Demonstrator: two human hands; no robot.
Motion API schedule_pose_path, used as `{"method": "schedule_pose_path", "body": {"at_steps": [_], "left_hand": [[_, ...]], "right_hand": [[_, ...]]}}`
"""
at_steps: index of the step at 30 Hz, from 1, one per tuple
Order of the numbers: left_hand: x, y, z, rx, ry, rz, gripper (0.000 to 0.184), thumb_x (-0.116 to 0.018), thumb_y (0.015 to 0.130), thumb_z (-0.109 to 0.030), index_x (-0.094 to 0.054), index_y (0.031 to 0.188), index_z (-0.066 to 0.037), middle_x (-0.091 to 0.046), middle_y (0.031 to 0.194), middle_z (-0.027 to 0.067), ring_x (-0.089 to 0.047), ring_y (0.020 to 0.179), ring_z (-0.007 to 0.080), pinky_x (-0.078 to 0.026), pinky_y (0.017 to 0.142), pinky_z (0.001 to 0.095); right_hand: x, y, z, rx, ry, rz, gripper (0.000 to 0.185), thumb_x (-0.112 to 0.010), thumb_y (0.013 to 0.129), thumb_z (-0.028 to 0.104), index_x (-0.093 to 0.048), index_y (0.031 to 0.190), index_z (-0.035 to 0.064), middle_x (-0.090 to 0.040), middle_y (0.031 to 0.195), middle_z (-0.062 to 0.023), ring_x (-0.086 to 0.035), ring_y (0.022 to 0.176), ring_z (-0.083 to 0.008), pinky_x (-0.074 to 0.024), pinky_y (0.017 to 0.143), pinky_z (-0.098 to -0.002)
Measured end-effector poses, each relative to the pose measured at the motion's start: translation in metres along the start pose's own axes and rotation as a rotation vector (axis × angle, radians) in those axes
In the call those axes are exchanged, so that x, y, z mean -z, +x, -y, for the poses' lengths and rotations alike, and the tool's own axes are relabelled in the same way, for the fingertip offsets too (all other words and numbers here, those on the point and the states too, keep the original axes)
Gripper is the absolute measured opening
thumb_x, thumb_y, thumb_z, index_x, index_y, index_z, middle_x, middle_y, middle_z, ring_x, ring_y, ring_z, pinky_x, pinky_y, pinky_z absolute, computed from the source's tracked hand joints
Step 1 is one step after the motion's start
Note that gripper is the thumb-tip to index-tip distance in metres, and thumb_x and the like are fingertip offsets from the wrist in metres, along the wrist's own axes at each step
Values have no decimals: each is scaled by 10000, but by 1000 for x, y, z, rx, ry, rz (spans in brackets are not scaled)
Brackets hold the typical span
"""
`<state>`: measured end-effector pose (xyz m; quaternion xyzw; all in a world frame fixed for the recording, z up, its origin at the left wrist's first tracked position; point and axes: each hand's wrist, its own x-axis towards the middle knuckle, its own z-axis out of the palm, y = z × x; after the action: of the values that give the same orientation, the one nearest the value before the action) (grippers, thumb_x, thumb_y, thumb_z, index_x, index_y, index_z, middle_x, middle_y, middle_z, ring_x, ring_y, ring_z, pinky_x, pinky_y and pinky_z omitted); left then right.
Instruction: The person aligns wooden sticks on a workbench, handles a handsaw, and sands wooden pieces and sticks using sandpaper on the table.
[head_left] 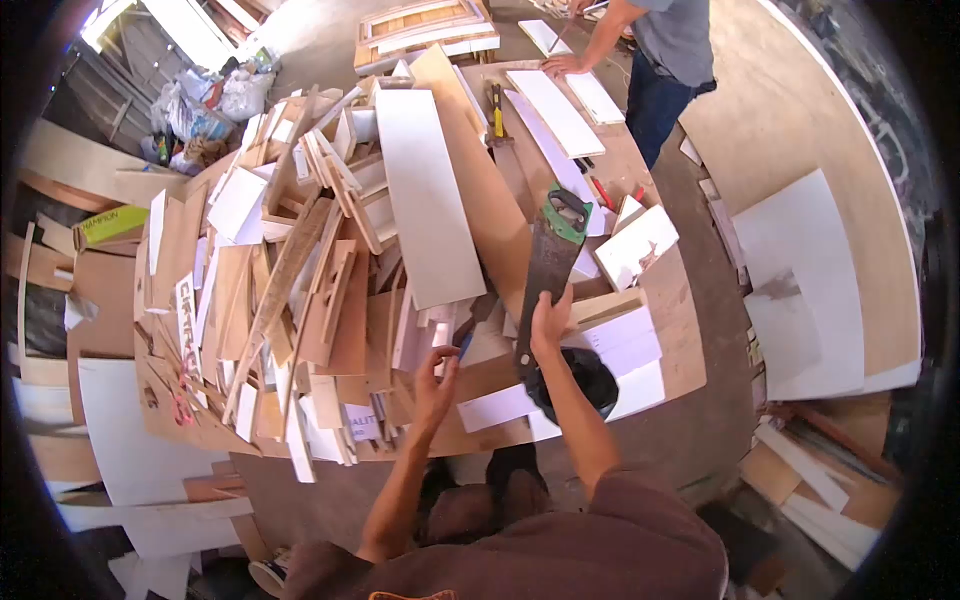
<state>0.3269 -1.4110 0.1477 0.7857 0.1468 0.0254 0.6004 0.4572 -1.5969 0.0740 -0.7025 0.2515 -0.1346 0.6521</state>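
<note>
- Saw (548,265): right grip (550,322) is wrapped around its blade, handle (567,214) pointing away, over the worktop (682,325).
- Left grip (435,388): near the wood pile (342,310); I can't tell if it holds something.
- Done: saw is in hand. No cutting shows yet.

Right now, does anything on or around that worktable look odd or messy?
Yes. The right hand grips the handsaw by its blade, though the green handle is free. Wood offcuts lie jumbled across the left side of the worktable. At right, a white panel bears a dark smudge.
</note>
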Motion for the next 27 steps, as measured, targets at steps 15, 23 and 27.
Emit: {"method": "schedule_pose_path", "body": {"at_steps": [15, 23, 27], "left_hand": [[-33, 15, -24, -33, -76, -25, 140, -633, 966, -134, -666, 1049, -27, -621, 862, 11, -528, 793, 80, -444, 702, 239], [67, -61, -26, -198, -7, -172, 47, -652, 916, -38, -643, 946, -3, -672, 924, 83, -635, 920, 176, -494, 812, 296], [153, -118, 11, -348, -49, -327, 58, -655, 883, 1, -624, 932, 3, -682, 974, 122, -657, 923, 251, -493, 857, 330]], "right_hand": [[41, -53, 24, 515, -580, 385, 770, -663, 863, 123, -285, 1529, 44, -306, 1497, -314, -296, 1385, -498, -251, 1140, -576], [30, -189, 79, 580, -511, 550, 528, -618, 889, 139, -509, 1399, 58, -479, 1407, -194, -446, 1324, -371, -320, 1114, -484], [-6, -299, 98, 718, -475, 654, 485, -607, 890, 126, -537, 1366, 59, -495, 1388, -182, -455, 1307, -368, -334, 1100, -481]]}}
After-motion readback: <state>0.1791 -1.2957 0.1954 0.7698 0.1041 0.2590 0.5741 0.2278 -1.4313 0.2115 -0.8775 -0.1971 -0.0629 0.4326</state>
